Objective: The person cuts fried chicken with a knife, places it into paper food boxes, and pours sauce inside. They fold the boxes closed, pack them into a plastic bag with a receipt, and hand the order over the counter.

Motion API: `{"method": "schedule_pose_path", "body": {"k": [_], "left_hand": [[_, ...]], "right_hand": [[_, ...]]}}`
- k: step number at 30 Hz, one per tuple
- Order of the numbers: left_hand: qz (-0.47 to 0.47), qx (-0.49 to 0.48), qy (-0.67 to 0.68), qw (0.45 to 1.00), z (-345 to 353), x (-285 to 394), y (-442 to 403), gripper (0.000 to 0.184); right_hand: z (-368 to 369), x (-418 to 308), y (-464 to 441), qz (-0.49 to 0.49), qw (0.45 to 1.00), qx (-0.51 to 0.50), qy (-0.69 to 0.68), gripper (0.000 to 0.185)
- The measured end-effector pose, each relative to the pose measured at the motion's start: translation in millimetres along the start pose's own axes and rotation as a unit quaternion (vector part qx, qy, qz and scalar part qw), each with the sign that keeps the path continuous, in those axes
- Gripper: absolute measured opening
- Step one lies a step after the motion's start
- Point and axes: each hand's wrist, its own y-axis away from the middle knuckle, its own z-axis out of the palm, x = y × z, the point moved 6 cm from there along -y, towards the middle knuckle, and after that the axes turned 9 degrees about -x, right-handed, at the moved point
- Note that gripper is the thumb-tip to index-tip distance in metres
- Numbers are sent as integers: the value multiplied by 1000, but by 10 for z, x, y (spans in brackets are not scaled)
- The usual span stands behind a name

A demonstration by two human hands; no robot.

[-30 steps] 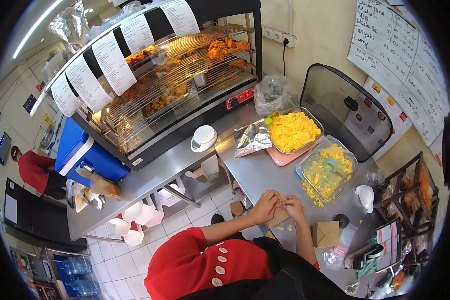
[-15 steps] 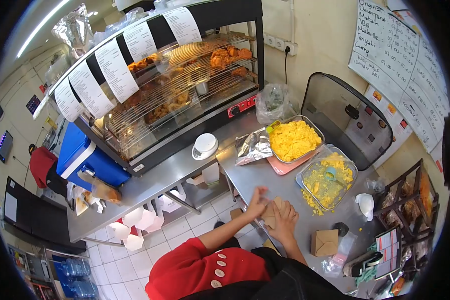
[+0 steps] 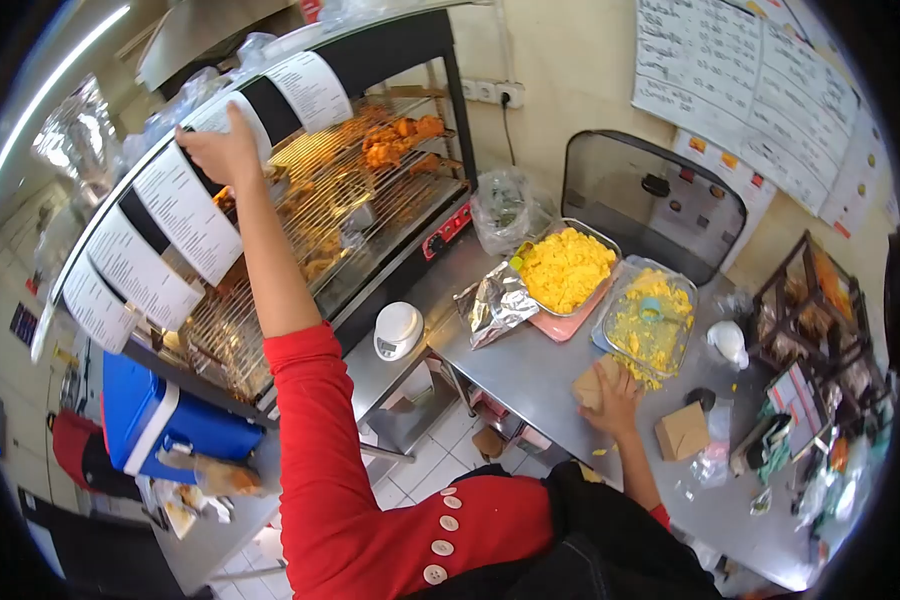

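Observation:
My left hand [image 3: 222,150] is raised to the top edge of the glass food warmer, at a paper receipt [image 3: 232,122] stuck there. Its thumb and forefinger are apart, and the palm side is hidden. Down on the steel table, my right hand [image 3: 615,402] grips a small closed brown cardboard box [image 3: 592,385] from its right side. A second brown box [image 3: 683,432] stands to the right of that hand. Behind the held box are a tray of yellow scrambled egg [image 3: 567,270] and a clear container [image 3: 651,318] with less egg and a blue-green scoop.
More receipts [image 3: 187,218] hang along the warmer, which holds fried pieces [image 3: 400,142]. A white scale [image 3: 398,330], a foil pouch [image 3: 495,302] and a blue cooler [image 3: 155,410] stand nearby. A dark rack [image 3: 810,300] is at right. A person in red [image 3: 78,450] is far left.
My left hand has left the box and reached up and left to the receipts. My right hand has moved slightly right and up with the box. The view has shifted.

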Motion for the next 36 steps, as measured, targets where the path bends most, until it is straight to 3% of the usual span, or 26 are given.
{"method": "schedule_pose_path", "body": {"k": [1,4,7,8,10,11,12,14,15,16,18,19,23,26,29,33,35,36], "left_hand": [[-2,-2,53,999,8,-28,15,79],[36,30,227,973,-39,-74,307,56],[149,33,285,946,-225,-69,1050,51],[140,16,332,933,-167,-238,1361,47],[176,-49,252,950,-207,-231,2140,34],[118,-125,256,951,-82,-374,2607,22],[61,-230,348,907,-18,-388,3026,16],[86,-423,362,826,43,-464,3880,22],[7,-496,398,772,68,-583,4355,25],[-42,-540,418,729,53,-574,4675,31],[-14,-627,395,671,23,-513,5150,39],[-33,-668,438,601,31,-413,5319,41],[81,-774,415,472,57,-17,5591,53],[211,-777,315,503,439,-359,6268,62],[186,-804,255,504,530,-436,6367,69],[35,-803,311,507,514,-482,6385,63],[41,-766,359,532,597,-570,6509,58],[40,-756,358,546,625,-638,6561,57]], "right_hand": [[-19,-17,16,7,1000,-15,-4,99],[-91,-94,153,29,997,68,-24,90],[-113,-190,444,-34,963,262,-44,60],[-19,-145,585,-37,943,322,-80,43],[198,-106,908,-18,910,389,-143,18],[207,-150,1112,7,902,396,-171,9],[303,-177,1293,45,906,373,-195,9],[578,-202,1632,92,897,348,-256,23],[715,-201,1771,101,885,346,-293,32],[883,-162,1873,148,889,305,-307,35],[1213,-37,2060,242,885,220,-331,42],[1348,6,2125,246,880,231,-334,43],[1384,-43,2077,234,892,223,-317,45],[1159,-182,1980,210,914,197,-287,44],[1190,-138,2008,207,920,191,-273,42],[1408,3,2091,203,948,138,-202,30],[1705,139,2130,164,937,60,-304,17],[1788,106,2208,163,951,69,-254,17]]}}
